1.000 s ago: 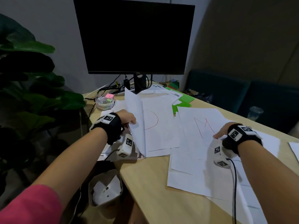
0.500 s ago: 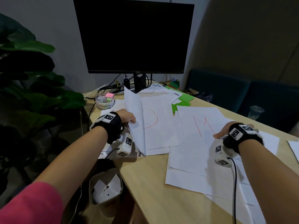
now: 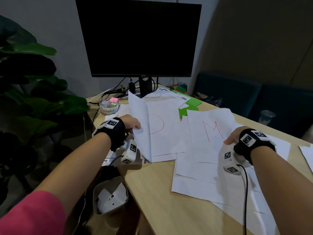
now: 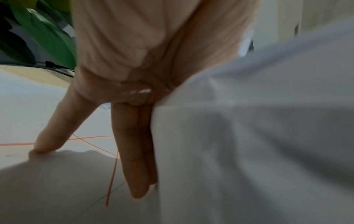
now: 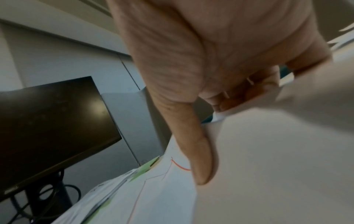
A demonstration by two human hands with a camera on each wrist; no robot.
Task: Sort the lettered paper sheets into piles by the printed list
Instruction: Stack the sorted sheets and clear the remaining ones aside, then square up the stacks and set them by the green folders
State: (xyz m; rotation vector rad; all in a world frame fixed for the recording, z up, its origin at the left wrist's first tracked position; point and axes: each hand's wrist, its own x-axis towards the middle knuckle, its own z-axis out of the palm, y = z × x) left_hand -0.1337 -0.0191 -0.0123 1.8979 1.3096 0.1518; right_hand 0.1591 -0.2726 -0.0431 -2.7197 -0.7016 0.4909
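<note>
The left hand (image 3: 130, 122) has its grip pinching the lifted left edge of a white sheet (image 3: 140, 126), thumb on top; the left wrist view shows two straight fingers (image 4: 134, 151) under the raised paper and another finger spread aside, its tip pressing a sheet marked with red lines (image 4: 57, 121). That lifted sheet stands half upright over the sheet with a red D (image 3: 160, 126), which tops a pile near the tabletop's (image 3: 169, 209) left edge. Just right of it lies a looser, overlapping pile topped by the sheet with a red M (image 3: 211, 128). The right hand (image 3: 232, 138) grips this sheet's right edge, thumb (image 5: 199, 159) pressed on top, fingers curled beneath. Behind the piles lie a printed list (image 3: 176, 97) and green paper (image 3: 189, 107).
</note>
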